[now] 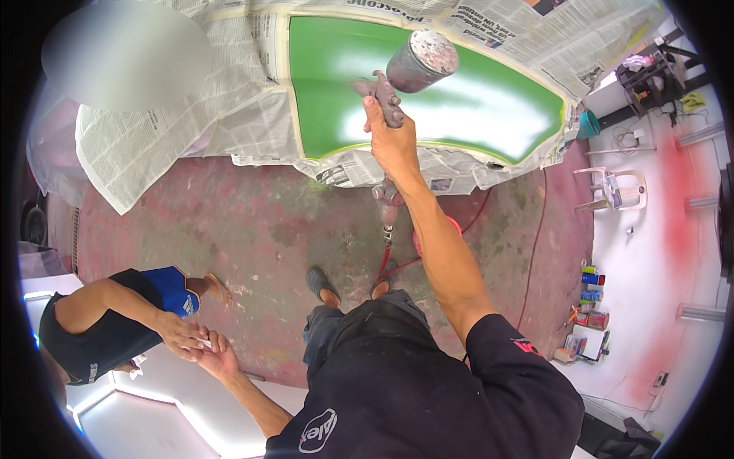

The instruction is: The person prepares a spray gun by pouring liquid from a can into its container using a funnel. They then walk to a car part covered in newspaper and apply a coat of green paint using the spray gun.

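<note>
My right hand (395,147) is wrapped round a spray gun (387,103), its thumb pointing up along the gun's body. A dark cup (422,63) with a pale, speckled lid sits on the gun, in front of a green panel (325,84) with a glossy white glare. From the gun's handle end a red hose (384,262) hangs down. Low on the left, my left hand (219,358) meets a co-worker's hand (180,333). My fingers are curled, and a small whitish thing shows between the two hands, too small to name.
Newspaper masking (164,141) surrounds the panel. The co-worker (107,329) stands close on my left. The hose runs by my feet, near a pink-red round object (417,243) partly behind my forearm. A white plastic chair (628,190) and several cans (592,297) are at the right wall.
</note>
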Demonstrator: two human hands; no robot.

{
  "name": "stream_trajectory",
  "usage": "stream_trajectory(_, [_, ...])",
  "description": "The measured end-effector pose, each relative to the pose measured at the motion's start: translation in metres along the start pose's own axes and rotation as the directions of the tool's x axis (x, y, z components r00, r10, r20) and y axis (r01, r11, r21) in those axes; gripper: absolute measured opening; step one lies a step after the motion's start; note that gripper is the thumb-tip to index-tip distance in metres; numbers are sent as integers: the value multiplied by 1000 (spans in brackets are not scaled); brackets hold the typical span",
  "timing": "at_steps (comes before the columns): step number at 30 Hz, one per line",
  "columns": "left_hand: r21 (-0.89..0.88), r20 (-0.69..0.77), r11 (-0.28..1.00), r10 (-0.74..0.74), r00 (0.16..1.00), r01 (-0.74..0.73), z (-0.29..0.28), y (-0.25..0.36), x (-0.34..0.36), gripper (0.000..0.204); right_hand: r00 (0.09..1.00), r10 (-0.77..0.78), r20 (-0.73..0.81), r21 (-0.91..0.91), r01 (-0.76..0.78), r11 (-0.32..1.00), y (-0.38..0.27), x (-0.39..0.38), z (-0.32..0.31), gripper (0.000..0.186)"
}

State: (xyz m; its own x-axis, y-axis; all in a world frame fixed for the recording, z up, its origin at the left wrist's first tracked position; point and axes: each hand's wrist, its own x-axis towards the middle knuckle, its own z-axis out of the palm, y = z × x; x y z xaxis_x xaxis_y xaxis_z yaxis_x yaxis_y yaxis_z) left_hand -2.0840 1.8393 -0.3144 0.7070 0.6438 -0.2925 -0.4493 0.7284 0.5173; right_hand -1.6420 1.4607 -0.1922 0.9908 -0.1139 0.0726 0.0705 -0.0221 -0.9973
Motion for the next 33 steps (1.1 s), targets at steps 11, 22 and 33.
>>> stream_trajectory(11, [214, -102, 968, -113, 988, 133, 12, -25, 23, 43, 973, 135, -186, -72, -150, 986, -6, 18, -103, 50])
stream_trajectory(22, [379, -301, 831, -305, 903, 407, 35, -139, -7, 39, 930, 43, -365, -100, -86, 991, 10, 36, -253, 60])
stream_trajectory(33, [542, -220, 704, -409, 885, 460, 44, -202, -32, 28, 856, 75, -512, -125, -160, 979, 16, 65, -387, 57])
